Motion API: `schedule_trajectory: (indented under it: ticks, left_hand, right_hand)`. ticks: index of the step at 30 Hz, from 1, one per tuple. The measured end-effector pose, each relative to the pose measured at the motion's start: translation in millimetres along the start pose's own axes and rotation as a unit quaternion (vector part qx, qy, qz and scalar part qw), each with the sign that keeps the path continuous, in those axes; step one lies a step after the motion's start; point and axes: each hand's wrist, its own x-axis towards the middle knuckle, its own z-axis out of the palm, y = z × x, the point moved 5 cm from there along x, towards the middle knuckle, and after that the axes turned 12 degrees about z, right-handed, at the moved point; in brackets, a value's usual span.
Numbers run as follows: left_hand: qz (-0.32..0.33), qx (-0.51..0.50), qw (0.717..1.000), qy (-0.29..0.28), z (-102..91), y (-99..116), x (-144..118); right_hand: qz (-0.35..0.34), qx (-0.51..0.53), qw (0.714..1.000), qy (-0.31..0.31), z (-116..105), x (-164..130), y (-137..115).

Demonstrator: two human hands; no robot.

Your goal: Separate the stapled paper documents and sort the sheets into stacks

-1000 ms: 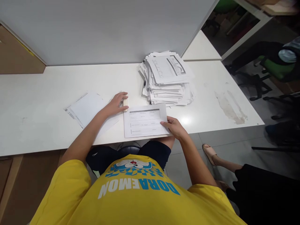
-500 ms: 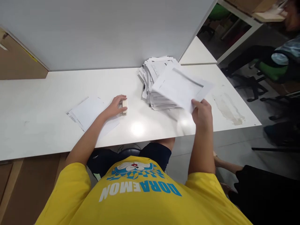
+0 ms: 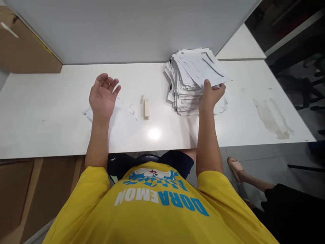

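Pressing a printed white sheet of paper (image 3: pixel 203 69) onto the tall, untidy stack of white printed papers (image 3: pixel 189 91), the right hand (image 3: pixel 212 93) has its grip closed on the sheet's near edge, thumb on top and fingers beneath. The stack stands at the far right of the white table (image 3: pixel 50 118), straight ahead of that hand, the sheet's long axis running away toward the grey partition. The left hand (image 3: pixel 103 96) hovers, palm open and empty, above loose white sheets (image 3: pixel 122 123); the small cream stapler (image 3: pixel 146 109) lies just to its right, long axis pointing away. Half a second earlier the left hand rested on the stapler and the right held the sheet aloft, short of the stack.
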Motion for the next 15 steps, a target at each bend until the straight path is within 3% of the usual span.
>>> schedule_trajectory:
  ticks: [3,4,6,8,11,13,15]
  left_hand:
    - [0.032,0.049,0.998,0.002,-26.1,36,-27]
    - [0.037,0.100,0.994,-0.016,-32.5,45,-42]
    - [0.008,0.238,0.964,-0.115,-37.6,51,-79]
    - [-0.024,0.335,0.915,-0.226,-36.5,48,-122]
    - [-0.009,0.364,0.870,-0.334,-25.8,42,-183]
    - [0.009,0.348,0.868,-0.354,-19.0,41,-214]
    - [0.018,0.326,0.884,-0.333,-17.5,42,-236]
  right_hand:
    - [0.053,-0.020,0.993,0.103,-25,-44,-1]
    - [0.054,-0.017,0.993,0.107,-30,-65,-5]
    - [0.034,-0.010,0.996,0.083,-35,-112,-14]
    - [0.005,-0.021,0.999,0.024,-34,-163,-24]
    - [-0.053,-0.051,0.987,-0.145,-17,-233,-36]
    - [-0.081,-0.069,0.966,-0.236,-7,-265,-37]
    - [-0.099,-0.078,0.948,-0.292,-1,-283,-34]
